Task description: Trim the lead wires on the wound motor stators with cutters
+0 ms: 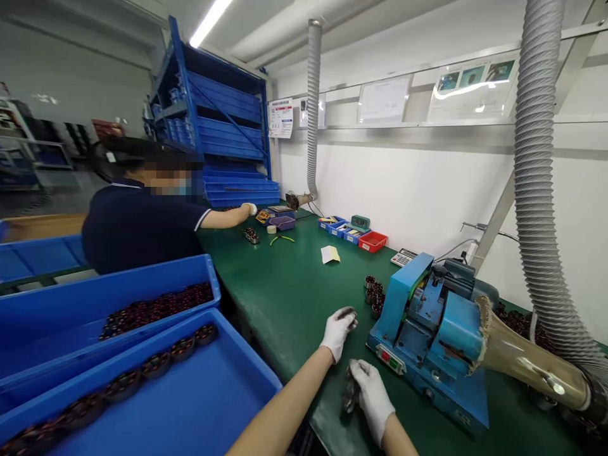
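Round parts (377, 309) stand left of the blue machine (458, 323), on the far side of both hands. Left hand (338, 332) and right hand (375, 396) have half-curled fingers (any hold, I cannot tell), apparently between grasps; picking up a part calls for wider fingers

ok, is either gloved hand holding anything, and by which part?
Cannot be told: the left hand and right hand both show darkened, curled fingers, and no distinct object can be made out.

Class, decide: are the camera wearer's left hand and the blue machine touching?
Apart. The head view shows green tabletop between the left hand and blue machine.
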The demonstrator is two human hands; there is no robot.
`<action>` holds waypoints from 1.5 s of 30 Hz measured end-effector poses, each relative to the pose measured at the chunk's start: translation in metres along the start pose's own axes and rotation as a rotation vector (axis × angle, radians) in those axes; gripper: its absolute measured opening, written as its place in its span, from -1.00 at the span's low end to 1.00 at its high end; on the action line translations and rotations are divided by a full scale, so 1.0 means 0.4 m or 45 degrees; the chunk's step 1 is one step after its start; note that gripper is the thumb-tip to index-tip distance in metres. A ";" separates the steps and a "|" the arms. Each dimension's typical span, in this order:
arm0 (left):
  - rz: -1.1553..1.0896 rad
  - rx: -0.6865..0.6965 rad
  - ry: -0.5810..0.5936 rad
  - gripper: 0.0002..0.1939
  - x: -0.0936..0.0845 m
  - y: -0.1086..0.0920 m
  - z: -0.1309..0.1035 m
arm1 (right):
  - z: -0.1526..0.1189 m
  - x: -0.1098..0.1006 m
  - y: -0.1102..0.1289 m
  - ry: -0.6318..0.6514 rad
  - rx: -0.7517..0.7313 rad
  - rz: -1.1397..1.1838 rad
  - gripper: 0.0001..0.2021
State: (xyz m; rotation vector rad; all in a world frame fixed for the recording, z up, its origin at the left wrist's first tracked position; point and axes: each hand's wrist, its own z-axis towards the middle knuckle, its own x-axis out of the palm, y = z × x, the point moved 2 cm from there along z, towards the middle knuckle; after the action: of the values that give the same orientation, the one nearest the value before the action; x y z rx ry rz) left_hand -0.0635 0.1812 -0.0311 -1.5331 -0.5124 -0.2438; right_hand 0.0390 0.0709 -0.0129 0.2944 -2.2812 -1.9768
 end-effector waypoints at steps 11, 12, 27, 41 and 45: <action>1.202 0.242 -0.057 -0.62 0.043 0.001 0.184 | -0.019 -0.042 -0.017 0.255 0.282 1.152 -0.68; 1.300 0.253 -0.033 -0.61 0.054 0.006 0.199 | -0.014 -0.043 -0.017 0.244 0.311 1.220 -0.71; 1.787 0.281 0.143 -0.67 0.075 -0.014 0.262 | -0.001 -0.053 -0.020 0.334 0.323 1.220 -0.72; 1.754 0.460 0.369 -0.56 -0.021 -0.055 -0.328 | -0.117 -0.124 -0.039 -0.186 0.127 0.897 -0.68; 1.639 0.636 0.580 -0.43 0.048 -0.022 -0.456 | -0.209 -0.176 -0.042 -0.286 0.073 0.441 -0.52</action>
State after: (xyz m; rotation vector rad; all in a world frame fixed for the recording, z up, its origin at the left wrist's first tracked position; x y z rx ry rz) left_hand -0.0210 0.0042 -0.0072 -1.0089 0.7551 0.4995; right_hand 0.1264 0.0030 -0.0143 -0.3145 -2.3235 -1.8463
